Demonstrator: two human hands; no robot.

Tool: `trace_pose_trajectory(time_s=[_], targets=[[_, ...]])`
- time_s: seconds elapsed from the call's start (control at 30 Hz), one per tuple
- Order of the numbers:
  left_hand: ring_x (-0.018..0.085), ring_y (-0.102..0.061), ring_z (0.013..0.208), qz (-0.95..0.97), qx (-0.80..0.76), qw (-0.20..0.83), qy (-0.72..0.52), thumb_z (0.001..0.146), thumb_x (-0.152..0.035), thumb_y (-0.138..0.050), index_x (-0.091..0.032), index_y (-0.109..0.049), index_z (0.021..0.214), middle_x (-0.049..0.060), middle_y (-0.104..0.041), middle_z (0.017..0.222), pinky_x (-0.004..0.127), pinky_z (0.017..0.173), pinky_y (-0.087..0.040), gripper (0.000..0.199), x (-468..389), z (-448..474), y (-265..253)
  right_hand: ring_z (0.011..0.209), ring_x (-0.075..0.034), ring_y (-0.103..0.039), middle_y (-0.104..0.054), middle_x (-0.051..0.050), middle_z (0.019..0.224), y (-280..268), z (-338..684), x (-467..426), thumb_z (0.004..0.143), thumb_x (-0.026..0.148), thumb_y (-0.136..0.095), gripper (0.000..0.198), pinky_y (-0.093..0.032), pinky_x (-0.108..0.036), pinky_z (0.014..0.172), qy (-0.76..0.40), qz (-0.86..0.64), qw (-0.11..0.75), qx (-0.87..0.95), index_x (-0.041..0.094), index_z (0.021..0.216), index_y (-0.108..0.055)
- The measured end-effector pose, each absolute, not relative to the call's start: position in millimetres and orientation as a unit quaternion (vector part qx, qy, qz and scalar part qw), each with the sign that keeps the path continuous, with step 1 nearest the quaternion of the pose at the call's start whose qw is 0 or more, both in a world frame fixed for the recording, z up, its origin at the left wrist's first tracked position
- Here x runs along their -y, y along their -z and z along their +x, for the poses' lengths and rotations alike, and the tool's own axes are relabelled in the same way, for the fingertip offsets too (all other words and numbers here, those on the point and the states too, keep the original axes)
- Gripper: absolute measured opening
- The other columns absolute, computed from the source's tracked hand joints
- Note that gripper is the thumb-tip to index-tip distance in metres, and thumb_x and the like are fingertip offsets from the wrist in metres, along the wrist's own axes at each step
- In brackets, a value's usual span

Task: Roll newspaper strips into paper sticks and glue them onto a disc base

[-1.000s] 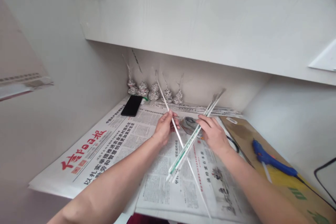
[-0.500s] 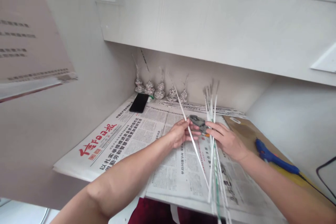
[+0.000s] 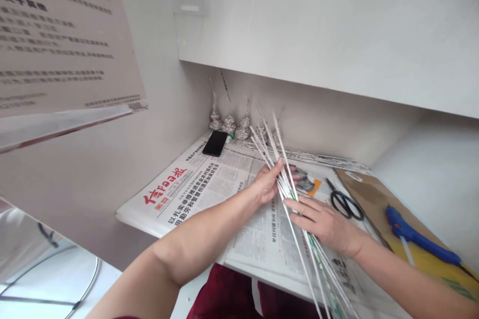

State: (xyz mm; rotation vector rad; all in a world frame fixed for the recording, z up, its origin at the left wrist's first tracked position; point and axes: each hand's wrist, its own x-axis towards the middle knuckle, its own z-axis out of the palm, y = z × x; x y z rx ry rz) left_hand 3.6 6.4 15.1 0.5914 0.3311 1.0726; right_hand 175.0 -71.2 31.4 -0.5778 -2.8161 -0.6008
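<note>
A loose bundle of thin rolled-paper sticks leans across both of my hands, its lower ends fanning past the table's front edge. My left hand is closed around the upper part, with the thumb on top. Lower down, my right hand closes on the same sticks from the right side, fingers laid over them. Several sticks are white, and some show green print. Partly hidden behind my hands lies a crumpled grey object, which I cannot identify, beside an orange piece.
Newspaper covers the table. Small woven gourd shapes stand along the back, near a black phone and more paper sticks. To the right are black scissors, cardboard and a blue glue gun. A shelf overhangs.
The single stick in my left hand and the bundle in my right are now together across both hands. The view has shifted left, and the scissors now show.
</note>
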Motion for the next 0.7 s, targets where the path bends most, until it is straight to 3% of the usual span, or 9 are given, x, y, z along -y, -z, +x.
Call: trace_pose_trajectory(time_s=[0.17,0.3,0.37,0.47,0.57,0.7], targets=[[0.015,-0.066,0.064,0.252,-0.177,0.800,-0.515,0.079,-0.023,-0.069,-0.012,-0.060,0.088,0.004,-0.065,0.073,0.029,0.063,-0.057,0.017,-15.0,-2.0,-15.1,0.121,-0.026,-0.051,-0.059,-0.008,0.130,-24.3,173.3,68.5,0.088,0.008,-0.046,0.026,-0.052,-0.044,0.090,0.187,-0.202,0.090,0.957,0.021,0.099,-0.065],[0.012,-0.063,0.056,0.224,-0.196,0.786,-0.542,0.077,-0.022,-0.069,-0.012,-0.056,0.079,-0.001,-0.057,0.060,0.025,0.057,-0.056,0.016,-21.4,-8.9,-23.6,0.132,-0.024,-0.041,-0.045,-0.012,0.143,-22.4,169.9,65.9,0.089,0.010,-0.045,0.038,-0.045,-0.043,0.101,0.072,-0.233,0.181,0.953,0.021,0.124,-0.056],[0.011,-0.061,0.054,0.207,-0.204,0.781,-0.553,0.080,-0.020,-0.067,-0.012,-0.054,0.075,-0.002,-0.055,0.059,0.024,0.056,-0.055,0.016,-25.7,-13.0,-27.6,0.130,-0.023,-0.043,-0.041,-0.011,0.145,-21.9,165.5,63.5,0.091,0.012,-0.041,0.042,-0.042,-0.043,0.103,-0.025,-0.313,0.251,0.916,0.022,0.131,-0.050],[0.010,-0.059,0.051,0.192,-0.207,0.759,-0.587,0.085,-0.017,-0.059,-0.014,-0.052,0.075,-0.003,-0.053,0.056,0.023,0.054,-0.054,0.013,-34.8,-19.0,-28.9,0.106,-0.023,-0.063,-0.059,-0.011,0.125,-21.1,157.0,59.6,0.095,0.027,-0.038,0.032,-0.053,-0.043,0.090,-0.271,-0.469,0.328,0.774,0.022,0.123,-0.053],[0.010,-0.059,0.051,0.188,-0.212,0.745,-0.603,0.085,-0.018,-0.059,-0.015,-0.053,0.080,-0.004,-0.053,0.056,0.022,0.055,-0.053,0.008,-45.2,-24.3,-25.2,0.081,-0.021,-0.070,-0.068,-0.009,0.103,-20.8,148.9,59.1,0.093,0.042,-0.045,0.030,-0.058,-0.039,0.073,-0.515,-0.515,0.313,0.609,0.020,0.111,-0.054],[0.011,-0.059,0.051,0.196,-0.237,0.721,-0.621,0.083,-0.020,-0.062,-0.017,-0.054,0.082,-0.005,-0.051,0.055,0.023,0.057,-0.052,0.010,-55.1,-30.1,-21.1,0.072,-0.017,-0.069,-0.068,-0.007,0.090,-22.3,141.9,63.6,0.084,0.041,-0.063,0.030,-0.058,-0.030,0.065,-0.614,-0.504,0.287,0.536,0.018,0.100,-0.055]])
